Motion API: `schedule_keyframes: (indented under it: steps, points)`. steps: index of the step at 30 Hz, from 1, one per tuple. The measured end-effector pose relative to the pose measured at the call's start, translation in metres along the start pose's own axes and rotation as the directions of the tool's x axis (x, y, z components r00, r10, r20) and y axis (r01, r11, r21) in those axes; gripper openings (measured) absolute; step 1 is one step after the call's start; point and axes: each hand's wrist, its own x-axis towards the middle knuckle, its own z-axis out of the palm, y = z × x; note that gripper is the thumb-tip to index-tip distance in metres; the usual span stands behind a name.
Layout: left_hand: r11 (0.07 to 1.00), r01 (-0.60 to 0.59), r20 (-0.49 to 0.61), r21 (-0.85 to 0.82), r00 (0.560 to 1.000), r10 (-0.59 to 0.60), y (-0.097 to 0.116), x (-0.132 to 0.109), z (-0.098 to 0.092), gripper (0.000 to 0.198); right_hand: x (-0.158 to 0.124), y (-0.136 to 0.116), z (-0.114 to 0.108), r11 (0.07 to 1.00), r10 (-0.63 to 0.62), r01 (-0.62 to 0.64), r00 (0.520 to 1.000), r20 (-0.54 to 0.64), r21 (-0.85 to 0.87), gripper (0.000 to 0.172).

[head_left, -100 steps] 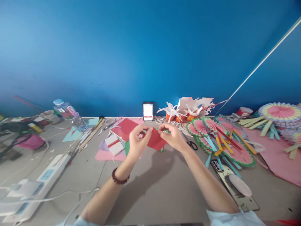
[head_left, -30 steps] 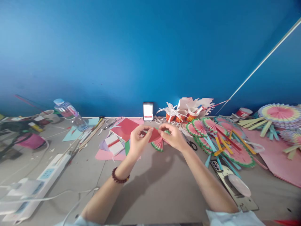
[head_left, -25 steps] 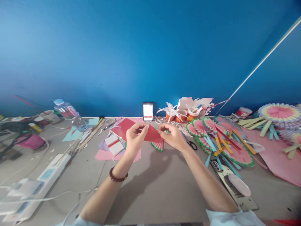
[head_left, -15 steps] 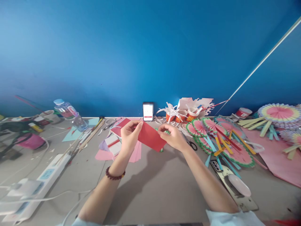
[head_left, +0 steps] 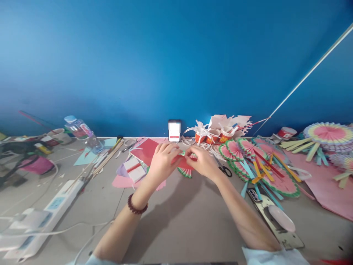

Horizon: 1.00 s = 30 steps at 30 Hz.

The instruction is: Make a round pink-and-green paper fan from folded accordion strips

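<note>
A red sheet of paper (head_left: 190, 163) is held up above the grey table, mostly covered by my fingers. My left hand (head_left: 164, 161), with a dark bead bracelet at the wrist, is closed on its left part. Fingers and thumb of my right hand (head_left: 199, 161) pinch it close beside the left. Behind and below the paper lies a small pleated fan (head_left: 185, 172) with a green edge. More red paper (head_left: 146, 150) rests to the left of my left hand, near a white pad (head_left: 135, 169) with a red strip.
At the left are a power strip (head_left: 46, 217), a plastic bottle (head_left: 82, 129) and thin sticks (head_left: 107, 158). A lit phone (head_left: 174, 131) stands by the wall. To the right are scissors (head_left: 226, 170), pleated fans (head_left: 278, 178), paper cups (head_left: 225, 134) and a phone with a mouse (head_left: 281, 218).
My left hand has moved right, close to my right hand. The red sheet, broad and flat before, now shows only as a narrow piece between my fingers.
</note>
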Motion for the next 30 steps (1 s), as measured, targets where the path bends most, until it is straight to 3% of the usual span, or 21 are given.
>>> schedule_keyframes:
  steps: [4, 17, 23, 30]
  points:
    - [1.0, -0.023, 0.051, 0.015, 0.998, 0.022, -0.001, -0.001, 0.007, 0.022, 0.0, -0.003, 0.0, 1.0, -0.016, 0.016, 1.0, 0.014, 0.015, 0.005]
    - [0.97, 0.157, 0.034, -0.186, 0.988, -0.153, -0.011, 0.002, -0.005, 0.018, -0.002, -0.004, -0.011, 0.999, 0.009, -0.01, 1.0, 0.021, 0.03, 0.005]
    - [0.949, 0.211, 0.002, -0.235, 0.976, -0.217, -0.02, 0.003, -0.012, 0.017, 0.0, 0.003, -0.021, 1.0, 0.001, -0.001, 1.0, -0.008, -0.031, 0.005]
    - [0.922, 0.302, 0.027, -0.242, 0.952, -0.305, -0.021, 0.001, -0.008, 0.016, 0.002, 0.01, -0.026, 0.992, 0.013, -0.015, 1.0, -0.018, -0.126, 0.006]
